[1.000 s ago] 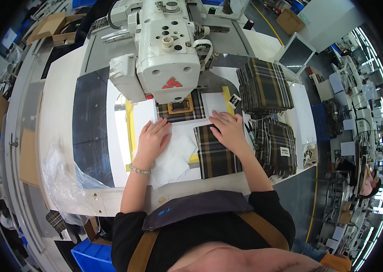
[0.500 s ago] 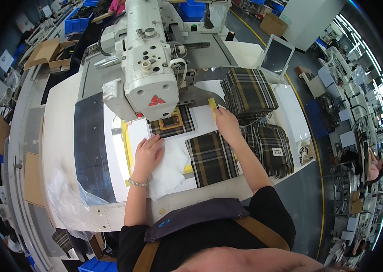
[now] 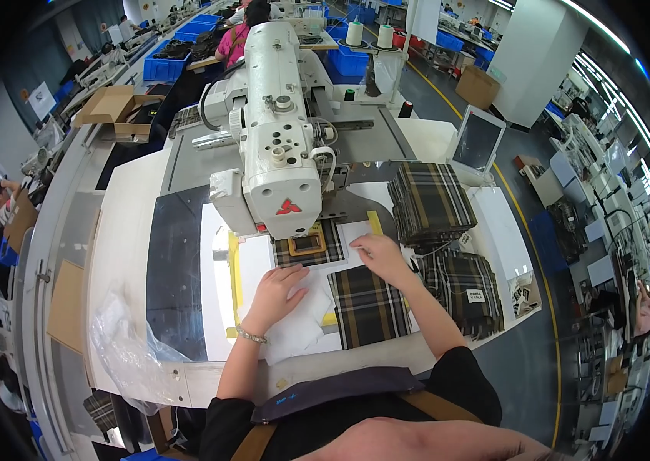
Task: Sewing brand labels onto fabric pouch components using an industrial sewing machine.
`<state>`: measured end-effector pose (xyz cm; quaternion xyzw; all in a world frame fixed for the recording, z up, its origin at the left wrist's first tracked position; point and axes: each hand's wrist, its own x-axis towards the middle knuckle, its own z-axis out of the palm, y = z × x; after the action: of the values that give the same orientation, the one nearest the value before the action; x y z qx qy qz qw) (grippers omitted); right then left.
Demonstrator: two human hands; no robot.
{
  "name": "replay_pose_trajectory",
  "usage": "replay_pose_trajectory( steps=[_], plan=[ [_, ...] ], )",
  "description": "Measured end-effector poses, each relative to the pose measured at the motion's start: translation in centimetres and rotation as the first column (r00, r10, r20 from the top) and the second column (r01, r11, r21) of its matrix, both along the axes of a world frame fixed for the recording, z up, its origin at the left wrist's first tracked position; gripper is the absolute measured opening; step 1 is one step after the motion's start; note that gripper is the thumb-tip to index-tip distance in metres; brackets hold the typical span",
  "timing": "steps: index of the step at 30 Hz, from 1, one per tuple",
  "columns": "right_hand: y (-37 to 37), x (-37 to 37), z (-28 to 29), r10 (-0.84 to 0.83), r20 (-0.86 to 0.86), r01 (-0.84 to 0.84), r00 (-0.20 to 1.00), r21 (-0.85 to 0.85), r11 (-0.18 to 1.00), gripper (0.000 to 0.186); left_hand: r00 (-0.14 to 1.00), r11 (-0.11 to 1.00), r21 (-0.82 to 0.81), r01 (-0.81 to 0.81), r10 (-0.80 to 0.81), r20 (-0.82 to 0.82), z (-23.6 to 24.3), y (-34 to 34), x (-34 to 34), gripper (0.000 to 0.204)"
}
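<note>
Under the head of a white sewing machine (image 3: pixel 282 180), a plaid fabric piece (image 3: pixel 332 240) lies beneath an orange-brown rectangular frame (image 3: pixel 307 243). My left hand (image 3: pixel 275 296) is open just in front of that piece, fingers stretched over white sheeting (image 3: pixel 294 326). To its right, my right hand (image 3: pixel 380 256) is low over the white sheet beside the plaid piece; its fingers are bent and apart, with nothing visible between them. A separate plaid panel (image 3: pixel 371 307) lies flat below my right hand. Yellow tape (image 3: pixel 374 221) shows just beyond that hand.
A tall stack of plaid panels (image 3: pixel 434 203) stands right of the machine, with another plaid pile (image 3: pixel 463 288) nearer me. A small screen (image 3: pixel 478 140) is at the back right. Clear plastic film (image 3: pixel 129 338) hangs over the table's left edge. Cardboard boxes (image 3: pixel 117 111) are at the far left.
My right hand has drawn left and nearer, from the yellow tape to beside the framed piece. My left hand has edged right, its fingers more spread. The view has tilted upward.
</note>
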<state>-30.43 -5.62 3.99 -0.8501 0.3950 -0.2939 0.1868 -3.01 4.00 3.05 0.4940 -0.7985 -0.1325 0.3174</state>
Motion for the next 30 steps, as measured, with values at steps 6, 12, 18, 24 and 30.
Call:
replay_pose_trajectory(
  steps=[6,12,18,24,30],
  plan=[
    [3.5,3.7,2.9,0.263,0.145,-0.299,0.954,0.378,0.876,0.015,0.977,0.996,-0.011,0.090,-0.090,-0.191,1.7,-1.1,-2.5,0.049],
    [3.6,5.2,3.0,0.233,0.285,-0.351,0.930,0.495,0.795,0.018,0.941,0.995,0.090,0.049,-0.015,-0.339,2.3,-1.0,-2.3,0.028],
    [3.5,5.9,2.0,0.256,0.277,-0.366,0.926,0.501,0.784,0.020,0.948,0.991,0.129,0.041,0.003,-0.319,2.5,-0.8,-1.9,0.005],
    [2.9,6.1,0.0,0.142,0.357,-0.324,0.923,0.524,0.788,0.019,0.875,0.996,0.081,-0.037,0.071,-0.479,1.2,-1.1,-1.6,0.007],
    [1.4,5.9,-2.4,-0.011,0.566,-0.457,0.824,0.677,0.577,0.013,0.704,0.952,0.306,0.011,0.210,-0.679,-0.1,-1.1,-1.1,0.018]
  ],
)
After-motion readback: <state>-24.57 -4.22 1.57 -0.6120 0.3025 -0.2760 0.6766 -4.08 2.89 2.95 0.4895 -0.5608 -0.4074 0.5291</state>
